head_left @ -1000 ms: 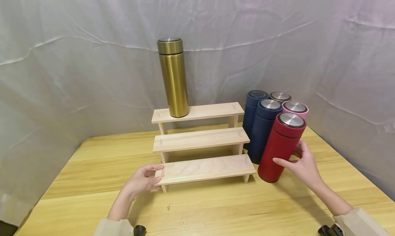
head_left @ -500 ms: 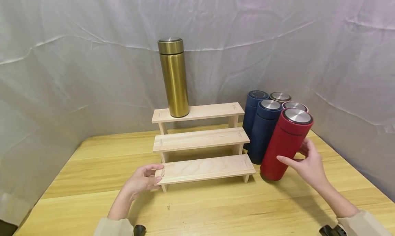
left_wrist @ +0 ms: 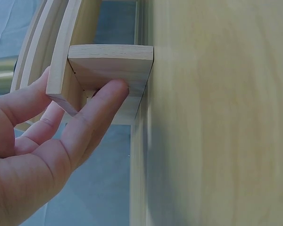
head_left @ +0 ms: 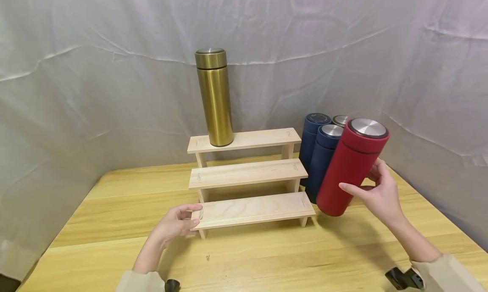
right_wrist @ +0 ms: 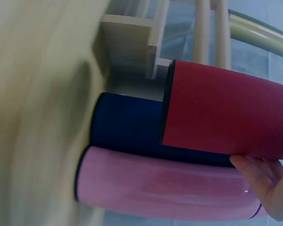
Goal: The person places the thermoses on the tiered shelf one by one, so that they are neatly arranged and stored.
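My right hand grips a red thermos with a steel-topped lid, thumb in front and fingers behind. The thermos is tilted, its top leaning right. In the right wrist view its dark base is lifted off the table, in front of a navy thermos and a pink thermos. My left hand pinches the left end of the lowest board of a three-step wooden display rack. The left wrist view shows the thumb on the board and a finger under it, at the leg.
A gold thermos stands upright on the rack's top step, toward the left. Two navy thermoses, a front one and a rear one, stand right of the rack, with another steel lid behind. Grey cloth hangs around the wooden table.
The right hand has raised the red thermos off the table, its lid now higher and covering the pink thermos in the head view. The left hand has stayed at the rack's end.
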Demonstrator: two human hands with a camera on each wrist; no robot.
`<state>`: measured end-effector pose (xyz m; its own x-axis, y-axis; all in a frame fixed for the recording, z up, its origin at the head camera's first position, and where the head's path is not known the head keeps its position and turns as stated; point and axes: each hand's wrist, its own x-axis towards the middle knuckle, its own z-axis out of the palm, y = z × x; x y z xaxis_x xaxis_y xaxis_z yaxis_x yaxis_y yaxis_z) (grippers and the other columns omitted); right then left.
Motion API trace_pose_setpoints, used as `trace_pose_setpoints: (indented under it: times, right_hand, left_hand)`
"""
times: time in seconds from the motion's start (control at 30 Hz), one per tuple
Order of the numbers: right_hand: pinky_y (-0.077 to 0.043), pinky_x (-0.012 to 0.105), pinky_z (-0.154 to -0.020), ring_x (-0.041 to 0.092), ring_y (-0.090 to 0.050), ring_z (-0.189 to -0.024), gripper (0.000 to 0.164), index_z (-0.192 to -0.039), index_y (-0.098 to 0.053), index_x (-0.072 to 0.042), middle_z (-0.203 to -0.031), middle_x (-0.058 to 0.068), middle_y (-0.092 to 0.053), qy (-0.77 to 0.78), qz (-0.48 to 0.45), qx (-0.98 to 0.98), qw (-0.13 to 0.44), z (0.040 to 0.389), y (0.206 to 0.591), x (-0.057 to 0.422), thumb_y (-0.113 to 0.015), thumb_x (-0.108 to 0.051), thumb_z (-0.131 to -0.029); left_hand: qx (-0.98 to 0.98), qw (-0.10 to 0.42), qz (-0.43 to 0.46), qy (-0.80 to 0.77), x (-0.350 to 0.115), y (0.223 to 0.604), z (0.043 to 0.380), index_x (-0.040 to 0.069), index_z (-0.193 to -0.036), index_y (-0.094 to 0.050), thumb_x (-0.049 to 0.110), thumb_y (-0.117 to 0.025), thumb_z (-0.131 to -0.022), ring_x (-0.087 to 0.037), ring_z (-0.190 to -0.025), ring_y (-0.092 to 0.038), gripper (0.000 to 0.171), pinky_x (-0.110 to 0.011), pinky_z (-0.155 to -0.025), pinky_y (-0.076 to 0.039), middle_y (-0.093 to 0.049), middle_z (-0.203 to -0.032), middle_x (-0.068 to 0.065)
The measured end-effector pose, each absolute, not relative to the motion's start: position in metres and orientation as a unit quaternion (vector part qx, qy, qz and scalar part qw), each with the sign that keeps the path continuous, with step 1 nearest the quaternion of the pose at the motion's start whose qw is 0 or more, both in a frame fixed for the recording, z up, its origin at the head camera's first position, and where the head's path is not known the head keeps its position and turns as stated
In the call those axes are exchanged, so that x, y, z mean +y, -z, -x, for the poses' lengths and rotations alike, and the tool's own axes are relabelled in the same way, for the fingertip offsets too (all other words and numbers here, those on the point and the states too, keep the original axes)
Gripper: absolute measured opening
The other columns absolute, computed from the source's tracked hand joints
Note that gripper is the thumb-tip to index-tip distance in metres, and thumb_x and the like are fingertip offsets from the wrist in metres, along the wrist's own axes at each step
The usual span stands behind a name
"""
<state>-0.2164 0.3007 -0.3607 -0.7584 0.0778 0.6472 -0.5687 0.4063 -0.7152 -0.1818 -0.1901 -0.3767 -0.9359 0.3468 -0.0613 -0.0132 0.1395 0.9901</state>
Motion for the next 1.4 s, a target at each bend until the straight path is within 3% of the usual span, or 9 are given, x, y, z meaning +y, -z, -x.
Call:
trace_pose_setpoints:
  times: [0.1,0.23,0.37,1.1,1.27,1.4]
  right_hand:
    - [-0.051,0.018,-0.055,0.012,-0.056,-0.082,0.07,-0.125,-0.043,-0.006,-0.101,0.008,-0.058,-0.52,-0.153,-0.78,0.313,0.209,0.345,0.29,-0.075,0.005,-0.064]
    - [-0.051,0.015,-0.059,0.009,-0.055,-0.081,0.063,-0.121,-0.044,-0.01,-0.098,-0.004,-0.057,-0.504,-0.123,-0.795,0.313,0.182,0.304,0.256,-0.073,0.005,-0.067]
    - [-0.049,0.012,-0.062,0.006,-0.054,-0.083,0.061,-0.122,-0.044,-0.011,-0.099,-0.01,-0.055,-0.5,-0.122,-0.798,0.313,0.178,0.29,0.244,-0.071,0.006,-0.069]
    - [-0.048,0.015,-0.072,0.009,-0.056,-0.086,0.059,-0.122,-0.041,-0.005,-0.1,-0.004,-0.055,-0.55,-0.159,-0.767,0.291,0.205,0.264,0.213,-0.071,0.004,-0.071]
    - [-0.047,0.018,-0.071,0.012,-0.055,-0.084,0.057,-0.121,-0.045,-0.008,-0.099,0.004,-0.058,-0.544,-0.167,-0.762,0.31,0.218,0.264,0.212,-0.074,-0.009,-0.071]
    - [-0.046,0.022,-0.075,0.018,-0.054,-0.089,0.063,-0.122,-0.046,-0.011,-0.104,0.01,-0.058,-0.579,-0.182,-0.731,0.31,0.252,0.28,0.226,-0.078,-0.015,-0.068]
  left_hand:
    - [0.743,0.138,-0.11,-0.646,-0.19,0.377,0.182,-0.016,-0.125,-0.034,-0.002,-0.053,-0.086,-0.024,-0.089,-0.054,0.046,-0.046,-0.08,-0.048,-0.038,-0.119,-0.034]
    - [0.745,0.138,-0.106,-0.644,-0.19,0.377,0.181,-0.015,-0.126,-0.034,-0.002,-0.054,-0.086,-0.024,-0.089,-0.054,0.046,-0.046,-0.08,-0.049,-0.04,-0.117,-0.033]
    - [0.746,0.139,-0.11,-0.642,-0.19,0.376,0.181,-0.016,-0.126,-0.034,-0.001,-0.054,-0.086,-0.026,-0.092,-0.054,0.047,-0.046,-0.08,-0.048,-0.04,-0.118,-0.034]
    - [0.745,0.145,-0.103,-0.643,-0.19,0.375,0.181,-0.015,-0.125,-0.034,-0.002,-0.054,-0.085,-0.022,-0.085,-0.055,0.046,-0.045,-0.08,-0.049,-0.045,-0.112,-0.027]
    - [0.743,0.146,-0.107,-0.644,-0.19,0.375,0.182,-0.015,-0.125,-0.034,-0.001,-0.054,-0.085,-0.021,-0.084,-0.055,0.047,-0.045,-0.08,-0.049,-0.047,-0.11,-0.025]
    - [0.743,0.145,-0.106,-0.645,-0.19,0.375,0.182,-0.016,-0.125,-0.034,-0.002,-0.054,-0.085,-0.021,-0.084,-0.056,0.047,-0.044,-0.08,-0.049,-0.047,-0.109,-0.024]
